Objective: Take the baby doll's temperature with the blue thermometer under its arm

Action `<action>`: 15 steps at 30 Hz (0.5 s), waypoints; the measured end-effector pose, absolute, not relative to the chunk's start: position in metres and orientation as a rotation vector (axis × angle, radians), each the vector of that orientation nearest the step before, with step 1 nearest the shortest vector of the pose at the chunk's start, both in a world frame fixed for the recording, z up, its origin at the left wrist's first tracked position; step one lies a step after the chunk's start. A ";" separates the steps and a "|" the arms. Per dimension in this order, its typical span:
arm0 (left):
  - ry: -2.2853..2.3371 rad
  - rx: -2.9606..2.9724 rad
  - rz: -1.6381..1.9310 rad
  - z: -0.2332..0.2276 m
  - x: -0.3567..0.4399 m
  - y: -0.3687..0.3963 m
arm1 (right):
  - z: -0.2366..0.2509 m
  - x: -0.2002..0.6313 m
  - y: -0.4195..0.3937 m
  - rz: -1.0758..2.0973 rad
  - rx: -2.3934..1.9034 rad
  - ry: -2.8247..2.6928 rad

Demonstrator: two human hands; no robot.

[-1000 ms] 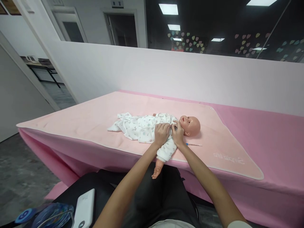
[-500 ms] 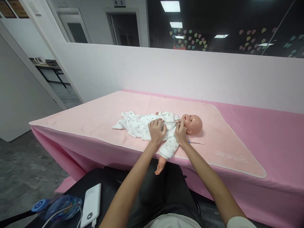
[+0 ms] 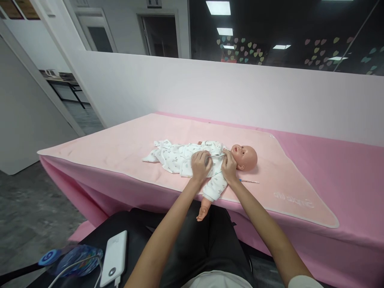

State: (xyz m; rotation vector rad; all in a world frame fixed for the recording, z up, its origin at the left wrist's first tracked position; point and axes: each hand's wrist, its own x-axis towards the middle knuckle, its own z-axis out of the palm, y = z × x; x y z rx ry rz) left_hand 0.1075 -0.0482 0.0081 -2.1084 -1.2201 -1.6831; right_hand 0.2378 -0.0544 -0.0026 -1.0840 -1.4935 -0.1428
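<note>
A baby doll (image 3: 246,156) in a white printed sleepsuit (image 3: 177,157) lies on its back on a pale pink blanket (image 3: 126,144), head to the right. My left hand (image 3: 200,165) rests on the doll's chest and pinches the suit's fabric. My right hand (image 3: 229,165) grips the suit at the collar, just below the doll's chin. One doll arm (image 3: 207,202) hangs over the table's near edge. A thin thermometer (image 3: 249,181) lies on the blanket just right of my right wrist.
The table (image 3: 345,176) wears a darker pink cloth and backs onto a low white partition (image 3: 240,92). On my lap lie a white power bank (image 3: 114,258) with a cable and a blue plastic item (image 3: 75,260). Grey floor is at the left.
My hands drew apart along the doll's chest half a second ago and have come closer together again at the collar. The doll has not shifted.
</note>
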 end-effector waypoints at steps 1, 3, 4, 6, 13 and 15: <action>-1.206 -2.137 -1.697 0.009 0.108 -0.049 | -0.002 0.236 -0.055 -0.169 -1.069 -1.550; -1.201 -2.174 -1.714 0.009 0.108 -0.049 | 0.000 0.232 -0.058 -0.235 -1.052 -1.687; -1.205 -2.184 -1.717 0.009 0.108 -0.049 | 0.000 0.230 -0.059 -0.272 -1.058 -1.743; -1.213 -2.184 -1.721 0.008 0.108 -0.049 | 0.003 0.226 -0.060 -0.338 -1.093 -1.796; -1.282 -2.152 -1.691 0.003 0.106 -0.045 | 0.005 0.221 -0.060 -0.393 -1.128 -1.781; -1.301 -2.130 -1.687 0.002 0.106 -0.044 | 0.004 0.221 -0.059 -0.377 -1.120 -1.770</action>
